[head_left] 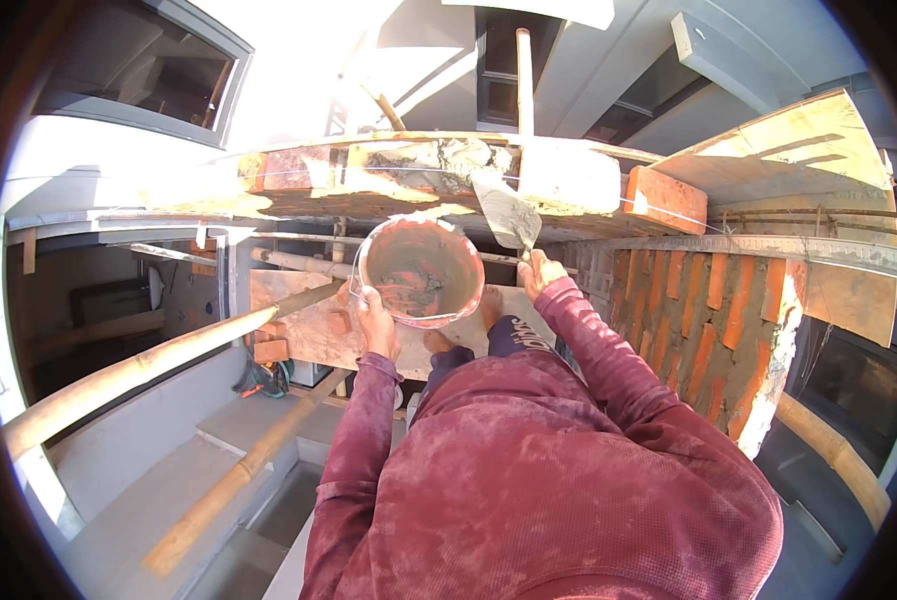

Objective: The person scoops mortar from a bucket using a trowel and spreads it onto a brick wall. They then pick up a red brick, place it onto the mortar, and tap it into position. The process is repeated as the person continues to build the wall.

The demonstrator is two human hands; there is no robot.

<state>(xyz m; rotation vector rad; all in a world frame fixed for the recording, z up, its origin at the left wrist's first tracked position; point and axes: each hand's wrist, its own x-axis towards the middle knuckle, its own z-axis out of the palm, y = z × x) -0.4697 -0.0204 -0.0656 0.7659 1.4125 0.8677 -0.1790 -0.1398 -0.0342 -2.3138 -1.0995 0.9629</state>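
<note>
My left hand (376,322) is closed on the near left rim of a red bucket (469,270). Grey mortar (424,285) lines the inside of the bucket. In my right hand (542,272) is the handle of a trowel (509,212), its blade pointing up and away from me. The tip of the blade reaches a heap of wet mortar (466,160) on top of the brick course ahead. To the right of that heap, a pale sunlit block (569,175) and an orange brick (667,198) sit along the course, with a thin string line running in front.
Bamboo poles (169,365) cross on the left, and another pole (835,452) is at the lower right. A brick wall (704,320) stands close on my right. Under my bare feet is a plywood board (309,310) with loose bricks (271,350) on it. A lower floor shows beneath.
</note>
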